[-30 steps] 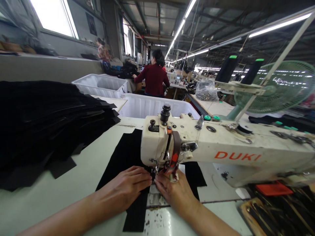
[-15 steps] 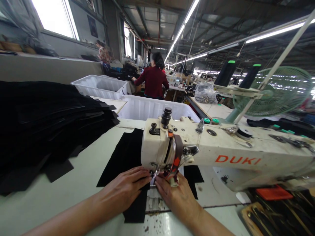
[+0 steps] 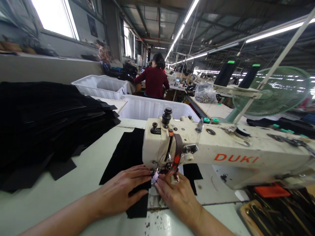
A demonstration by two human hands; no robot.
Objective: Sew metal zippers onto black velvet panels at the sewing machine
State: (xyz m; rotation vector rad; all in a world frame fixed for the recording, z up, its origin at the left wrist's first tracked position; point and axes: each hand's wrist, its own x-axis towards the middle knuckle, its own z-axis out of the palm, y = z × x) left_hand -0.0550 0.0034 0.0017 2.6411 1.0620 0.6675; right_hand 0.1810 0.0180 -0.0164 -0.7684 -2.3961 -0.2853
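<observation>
A cream DUKI sewing machine (image 3: 221, 154) stands on the pale table (image 3: 61, 193). A black fabric piece (image 3: 125, 154) lies under its needle head and runs away from me. My left hand (image 3: 123, 191) lies flat on the fabric, fingers stretched toward the needle. My right hand (image 3: 176, 195) rests just right of the needle, fingers pressed down beside a small pale piece (image 3: 155, 178) at the presser foot.
A tall stack of black fabric pieces (image 3: 44, 124) fills the left of the table. White plastic bins (image 3: 147, 106) stand behind the machine. A green fan (image 3: 273, 91) and thread cones (image 3: 226, 70) are at the right. A person in a red top (image 3: 154, 80) works farther back. A tool tray (image 3: 278, 209) sits lower right.
The black fabric piece has slid away from me under the needle, its near end now shorter. Both hands have followed it forward a little.
</observation>
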